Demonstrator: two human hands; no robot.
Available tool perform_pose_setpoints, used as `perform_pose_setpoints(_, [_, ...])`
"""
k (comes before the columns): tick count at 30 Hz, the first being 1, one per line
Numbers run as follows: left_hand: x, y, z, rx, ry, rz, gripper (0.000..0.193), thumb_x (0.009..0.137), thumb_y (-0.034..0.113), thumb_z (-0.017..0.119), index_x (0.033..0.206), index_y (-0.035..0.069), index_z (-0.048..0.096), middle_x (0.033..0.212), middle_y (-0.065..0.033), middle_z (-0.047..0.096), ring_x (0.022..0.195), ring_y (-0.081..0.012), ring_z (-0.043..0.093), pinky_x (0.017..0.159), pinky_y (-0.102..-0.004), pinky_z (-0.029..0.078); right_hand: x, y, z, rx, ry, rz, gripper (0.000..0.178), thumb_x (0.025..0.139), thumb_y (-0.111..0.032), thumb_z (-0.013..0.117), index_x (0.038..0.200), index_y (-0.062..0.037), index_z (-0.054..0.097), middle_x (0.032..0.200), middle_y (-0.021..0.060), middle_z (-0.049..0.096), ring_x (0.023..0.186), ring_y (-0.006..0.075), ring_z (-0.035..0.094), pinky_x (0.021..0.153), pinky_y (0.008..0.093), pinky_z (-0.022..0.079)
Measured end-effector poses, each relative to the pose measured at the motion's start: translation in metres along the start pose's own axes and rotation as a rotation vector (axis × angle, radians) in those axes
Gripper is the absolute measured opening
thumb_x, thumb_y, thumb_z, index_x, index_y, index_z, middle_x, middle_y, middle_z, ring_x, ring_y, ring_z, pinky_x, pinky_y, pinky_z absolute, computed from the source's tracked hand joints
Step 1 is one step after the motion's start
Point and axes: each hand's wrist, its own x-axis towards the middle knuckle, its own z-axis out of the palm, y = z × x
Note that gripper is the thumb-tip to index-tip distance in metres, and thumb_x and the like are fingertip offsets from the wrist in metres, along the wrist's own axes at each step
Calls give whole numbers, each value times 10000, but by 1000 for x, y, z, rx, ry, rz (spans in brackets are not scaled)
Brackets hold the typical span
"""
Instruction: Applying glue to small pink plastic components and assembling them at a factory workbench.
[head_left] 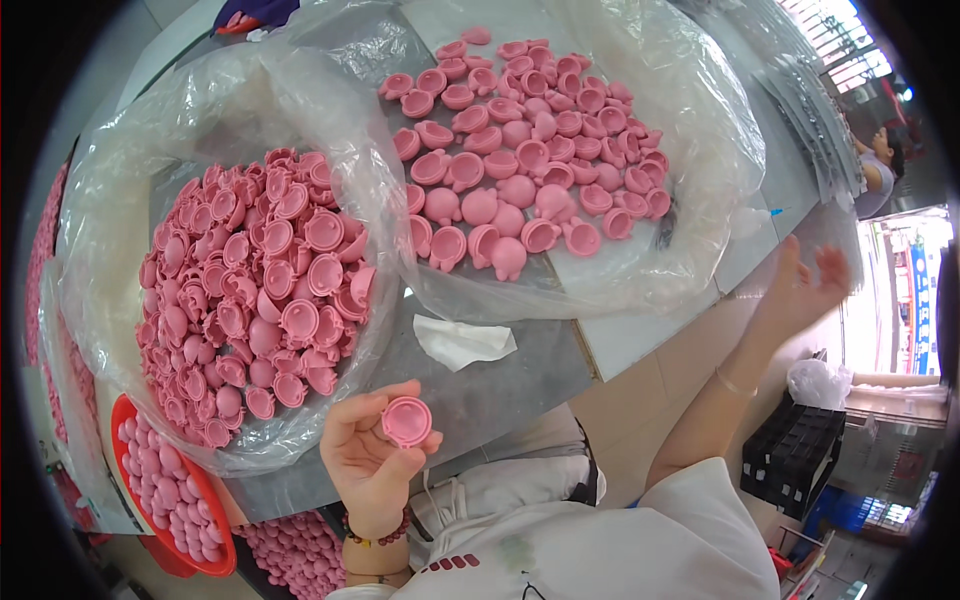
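Between the fingers and thumb of my left hand is a pink plastic half-shell, its hollow round side turned up toward me. It is held just off the table's near edge, close to a crumpled white tissue. Out to the right, my right hand is raised past the table's edge with its fingers apart and nothing in them. A small whitish bottle with a blue tip lies nearest to it. Some of the right fingers are slightly blurred.
A clear plastic bag on the left is heaped with pink half-shells. Another opened bag bears more, loosely spread. An orange-red basket of round pink pieces stands at lower left. Black crates are at right; a person is beyond.
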Motion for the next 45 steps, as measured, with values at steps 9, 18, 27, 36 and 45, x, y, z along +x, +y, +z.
perform_pose_setpoints(9, [1, -1, -1, -7, 5, 28, 499, 683, 106, 713, 1099, 18, 452, 1090, -194, 529, 700, -111, 584, 580, -209, 495, -12, -53, 50, -203, -1173, -426, 274, 718, -53, 606, 979, -25, 526, 776, 76, 581, 755, 140, 512, 635, 281, 396])
perform_pose_setpoints(18, [1, -1, -7, -115, -72, 30, 434, 712, -7, 646, 1091, -31, 434, 1109, -255, 493, 852, -196, 595, 717, -294, 535, -57, -136, -15, 537, -1778, 146, 129, 700, -27, 654, 815, -44, 598, 716, 41, 526, 592, 86, 507, 511, 217, 407])
perform_pose_setpoints(27, [0, 1, -5, -172, -96, -2, 453, 723, -6, 632, 1122, -36, 421, 1113, -260, 496, 876, -217, 594, 745, -319, 516, -87, -143, -18, 431, -1414, -180, 369, 594, -92, 728, 929, -46, 579, 767, 58, 492, 600, 164, 521, 554, 263, 441])
perform_pose_setpoints(36, [-2, 2, -3, 13, -33, -38, 484, 705, 129, 701, 1085, -28, 445, 1031, -206, 557, 780, -164, 599, 668, -268, 518, -91, -138, -28, 400, -1418, -124, 372, 567, -54, 738, 908, -31, 591, 823, 83, 555, 639, 184, 556, 551, 264, 464])
perform_pose_setpoints(45, [0, 3, -2, 72, -274, -47, 389, 672, -115, 630, 1042, -79, 516, 1069, -222, 549, 939, -215, 578, 809, -305, 475, -102, -165, -14, 1049, -1272, -79, 329, 604, -67, 736, 905, -12, 615, 893, 105, 590, 714, 194, 574, 616, 257, 464])
